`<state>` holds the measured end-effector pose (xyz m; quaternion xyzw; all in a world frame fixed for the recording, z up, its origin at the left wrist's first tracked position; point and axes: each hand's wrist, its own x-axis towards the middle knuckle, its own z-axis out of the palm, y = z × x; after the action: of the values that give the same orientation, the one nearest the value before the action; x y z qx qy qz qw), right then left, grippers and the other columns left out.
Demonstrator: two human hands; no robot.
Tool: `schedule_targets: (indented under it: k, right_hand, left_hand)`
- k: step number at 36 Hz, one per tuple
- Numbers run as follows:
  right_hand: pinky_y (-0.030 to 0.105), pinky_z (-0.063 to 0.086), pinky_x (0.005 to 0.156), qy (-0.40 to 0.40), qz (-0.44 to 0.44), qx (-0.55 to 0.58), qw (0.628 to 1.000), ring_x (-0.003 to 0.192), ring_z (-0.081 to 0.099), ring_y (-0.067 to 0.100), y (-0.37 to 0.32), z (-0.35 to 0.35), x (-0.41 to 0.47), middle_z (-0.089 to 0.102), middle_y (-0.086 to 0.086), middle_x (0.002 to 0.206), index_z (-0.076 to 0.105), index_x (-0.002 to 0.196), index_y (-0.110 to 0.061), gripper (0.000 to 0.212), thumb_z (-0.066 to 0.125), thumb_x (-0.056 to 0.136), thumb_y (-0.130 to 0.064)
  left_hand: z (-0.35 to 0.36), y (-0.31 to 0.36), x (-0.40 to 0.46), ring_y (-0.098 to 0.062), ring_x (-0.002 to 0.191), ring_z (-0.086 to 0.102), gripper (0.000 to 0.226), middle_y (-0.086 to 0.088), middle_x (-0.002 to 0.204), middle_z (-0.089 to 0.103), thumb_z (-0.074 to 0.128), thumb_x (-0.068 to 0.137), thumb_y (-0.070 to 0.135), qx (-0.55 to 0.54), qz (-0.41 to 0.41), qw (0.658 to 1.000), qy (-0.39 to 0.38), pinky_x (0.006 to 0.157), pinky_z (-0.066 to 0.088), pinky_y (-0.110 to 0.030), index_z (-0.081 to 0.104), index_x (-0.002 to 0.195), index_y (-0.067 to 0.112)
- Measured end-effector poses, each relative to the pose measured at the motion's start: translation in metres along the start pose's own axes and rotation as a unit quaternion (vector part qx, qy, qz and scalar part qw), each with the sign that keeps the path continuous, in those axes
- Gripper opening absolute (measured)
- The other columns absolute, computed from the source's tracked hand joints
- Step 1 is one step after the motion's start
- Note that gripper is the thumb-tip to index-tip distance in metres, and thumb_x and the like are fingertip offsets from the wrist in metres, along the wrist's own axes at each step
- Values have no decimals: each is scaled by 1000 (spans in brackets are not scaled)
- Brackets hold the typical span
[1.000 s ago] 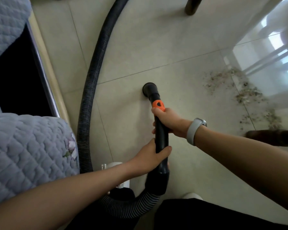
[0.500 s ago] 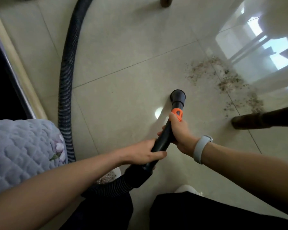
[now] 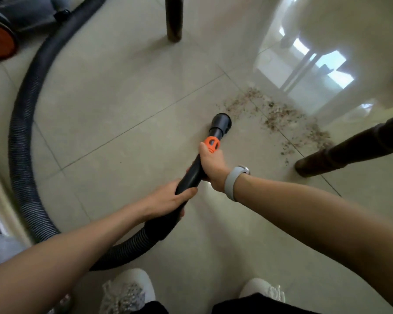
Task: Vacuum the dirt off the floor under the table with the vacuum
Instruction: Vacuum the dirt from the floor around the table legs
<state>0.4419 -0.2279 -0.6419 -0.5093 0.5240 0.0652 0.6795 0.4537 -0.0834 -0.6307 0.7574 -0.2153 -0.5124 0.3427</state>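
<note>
I hold a black vacuum wand (image 3: 192, 175) with an orange collar (image 3: 212, 144) in both hands. My right hand (image 3: 211, 168) grips it just behind the collar; my left hand (image 3: 168, 199) grips it lower, near the hose cuff. The round black nozzle (image 3: 220, 122) sits at the floor, a short way left of a band of brown dirt (image 3: 279, 116) that runs diagonally across the pale tiles under the glass table. The ribbed black hose (image 3: 23, 141) loops left and back to the vacuum body (image 3: 0, 35) at the top left.
Dark wooden table legs stand at the top centre (image 3: 173, 19) and at the right (image 3: 349, 148), the right one beside the dirt. The glass tabletop (image 3: 315, 64) reflects light at upper right. My white shoes (image 3: 127, 291) are at the bottom. A sofa edge (image 3: 0, 211) lines the left.
The nozzle has swept right across the tiles toward the dirt. The view has tilted up, bringing the vacuum body, a second table leg and my shoes into sight.
</note>
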Motion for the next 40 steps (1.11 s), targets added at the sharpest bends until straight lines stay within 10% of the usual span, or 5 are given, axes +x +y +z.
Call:
schedule_targets:
  k: [9, 29, 36, 40]
  right_hand:
    - [33, 50, 56, -35, -25, 1, 999, 93, 58, 29, -56, 17, 24, 53, 13, 114, 38, 128, -8, 48, 52, 89, -34]
    - [44, 49, 91, 53, 46, 85, 994, 105, 53, 32, -20, -13, 40, 46, 13, 122, 28, 132, -9, 56, 49, 92, -41]
    - [39, 52, 74, -52, -20, 80, 995, 94, 56, 27, -65, -16, 50, 52, 10, 115, 30, 135, -9, 63, 52, 90, -48]
    - [49, 52, 90, -35, -36, 86, 995, 102, 58, 36, -77, -14, 56, 51, 14, 120, 24, 139, -7, 81, 55, 83, -56]
  left_hand:
    - [-33, 26, 37, -23, 48, 61, 27, -13, 58, 62, 45, 98, 37, -52, -6, 996, 78, 50, 50, -28, 43, 87, 13]
    - [-18, 42, 34, -24, 55, 61, 32, -9, 58, 62, 41, 99, 40, 39, -20, 998, -43, 58, 51, -30, 43, 86, 11]
    - [-22, 67, 58, -24, 59, 62, 36, -14, 67, 65, 40, 98, 46, 41, -37, 996, 68, 55, 50, -23, 45, 85, 12]
    - [-20, 83, 67, -23, 64, 63, 41, -11, 72, 66, 39, 97, 51, 66, -55, 989, 116, 63, 49, -27, 49, 86, 13]
